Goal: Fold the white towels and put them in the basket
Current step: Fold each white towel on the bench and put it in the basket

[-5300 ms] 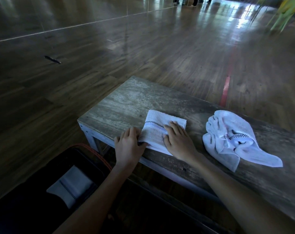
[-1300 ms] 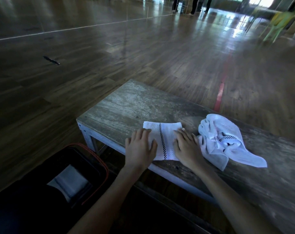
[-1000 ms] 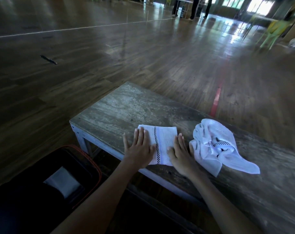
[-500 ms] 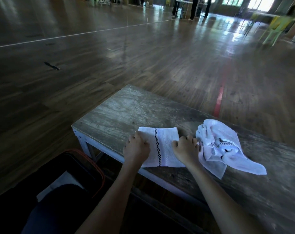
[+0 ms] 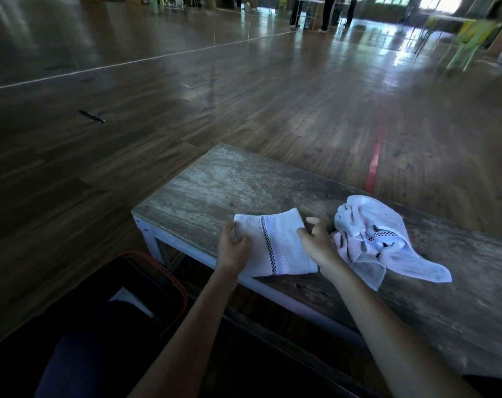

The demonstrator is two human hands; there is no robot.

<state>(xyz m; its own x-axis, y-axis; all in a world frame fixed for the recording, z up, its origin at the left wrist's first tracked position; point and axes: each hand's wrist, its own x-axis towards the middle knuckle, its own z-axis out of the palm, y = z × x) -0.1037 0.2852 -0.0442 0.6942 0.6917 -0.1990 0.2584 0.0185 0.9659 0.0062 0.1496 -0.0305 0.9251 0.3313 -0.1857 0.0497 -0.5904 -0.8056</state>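
Observation:
A folded white towel (image 5: 275, 242) with a black checked stripe lies near the front edge of a worn wooden bench (image 5: 229, 188). My left hand (image 5: 232, 248) grips its left edge, fingers curled round the cloth. At the towel's right edge my right hand (image 5: 316, 244) pinches the cloth with its thumb on top. A crumpled white towel (image 5: 370, 234) lies just right of my right hand. Down at the lower left stands a dark basket with an orange rim (image 5: 169, 277), and a folded white towel (image 5: 132, 300) shows inside it.
The bench runs off to the right, with bare wood behind and left of the towels. Dark wooden floor surrounds it, with a red line (image 5: 373, 165) beyond. Far back stand people's legs and green chairs (image 5: 468, 38). My dark-clothed leg (image 5: 80, 360) partly covers the basket.
The flat pressing has stopped: both hands have curled onto the folded towel's left and right edges. The camera has tilted up a little.

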